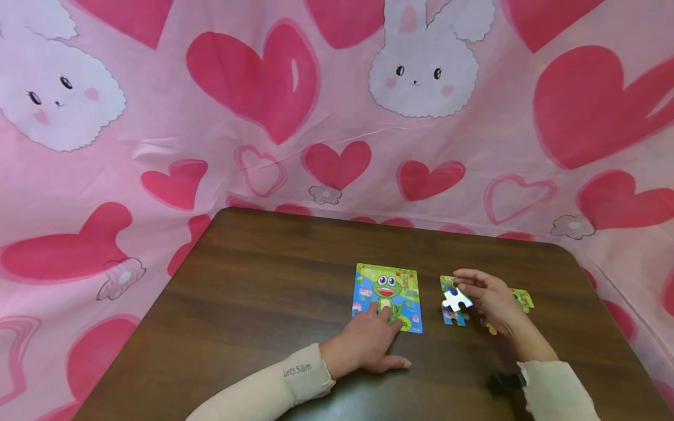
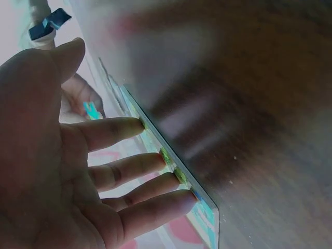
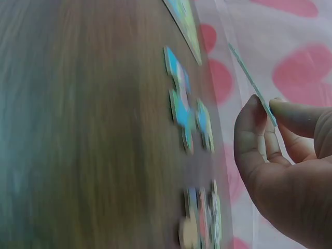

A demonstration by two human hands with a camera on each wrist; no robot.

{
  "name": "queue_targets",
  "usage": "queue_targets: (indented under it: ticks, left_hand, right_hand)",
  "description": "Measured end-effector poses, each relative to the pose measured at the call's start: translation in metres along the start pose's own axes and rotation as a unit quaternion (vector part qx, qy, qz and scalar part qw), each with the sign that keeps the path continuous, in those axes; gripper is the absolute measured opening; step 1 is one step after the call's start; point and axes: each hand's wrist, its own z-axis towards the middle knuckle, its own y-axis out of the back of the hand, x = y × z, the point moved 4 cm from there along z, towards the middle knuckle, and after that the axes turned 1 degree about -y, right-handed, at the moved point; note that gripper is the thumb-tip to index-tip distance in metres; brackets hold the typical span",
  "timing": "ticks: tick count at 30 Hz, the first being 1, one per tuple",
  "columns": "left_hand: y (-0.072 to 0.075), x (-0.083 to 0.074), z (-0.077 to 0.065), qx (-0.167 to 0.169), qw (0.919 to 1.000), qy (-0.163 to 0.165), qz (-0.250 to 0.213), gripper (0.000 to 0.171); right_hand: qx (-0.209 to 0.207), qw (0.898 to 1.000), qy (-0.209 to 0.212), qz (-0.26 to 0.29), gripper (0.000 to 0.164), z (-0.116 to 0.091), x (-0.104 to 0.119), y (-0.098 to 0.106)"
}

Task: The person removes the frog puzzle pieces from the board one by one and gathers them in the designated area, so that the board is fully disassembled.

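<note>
My left hand (image 1: 367,342) rests with its fingers spread over the lower part of a frog picture card (image 1: 387,287) on the table. In the left wrist view, straight fingertips touch the face of the card (image 2: 207,218). My right hand (image 1: 494,301) pinches a puzzle piece (image 1: 456,299) between thumb and fingers, its pale side towards the head camera. The right wrist view shows this piece (image 3: 250,77) edge-on, raised off the table. Below it lie more puzzle pieces (image 1: 454,317), partly covered by the hand. Another group of pieces (image 1: 523,299) lies to the right, also partly hidden.
The brown wooden table (image 1: 263,292) has rounded far corners. A pink cloth (image 1: 337,117) printed with hearts and rabbits hangs behind it and along both sides. A dark band (image 1: 508,382) sits at my right wrist.
</note>
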Motion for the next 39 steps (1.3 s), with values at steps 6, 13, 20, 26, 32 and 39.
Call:
queue_targets:
  ticks: [6, 13, 20, 26, 32, 39]
  left_hand:
    - [0.001, 0.001, 0.001, 0.009, 1.0, 0.0, -0.003, 0.073]
    - [0.002, 0.002, 0.002, 0.021, 0.9997, 0.003, -0.014, 0.074]
    - [0.001, 0.002, 0.002, 0.017, 0.9998, 0.004, -0.011, 0.074]
    - [0.001, 0.003, 0.001, 0.01, 0.9999, -0.001, -0.002, 0.074]
    - [0.0, 0.004, 0.001, 0.008, 0.9999, -0.007, -0.002, 0.073]
    - [0.0, 0.004, 0.001, 0.011, 0.9999, -0.009, -0.004, 0.074]
  right_hand:
    - [-0.01, 1.0, 0.002, 0.027, 0.023, -0.012, -0.005, 0.025]
    - [-0.02, 0.996, 0.02, 0.08, 0.023, -0.019, -0.01, 0.039]
    - [-0.024, 0.99, 0.034, 0.135, 0.028, -0.026, -0.02, 0.052]
    - [-0.043, 0.989, 0.04, 0.135, 0.028, -0.037, -0.031, 0.068]
    - [-0.047, 0.988, 0.043, 0.142, 0.035, -0.048, -0.042, 0.082]
    - [-0.06, 0.985, 0.037, 0.157, 0.035, -0.058, -0.056, 0.094]
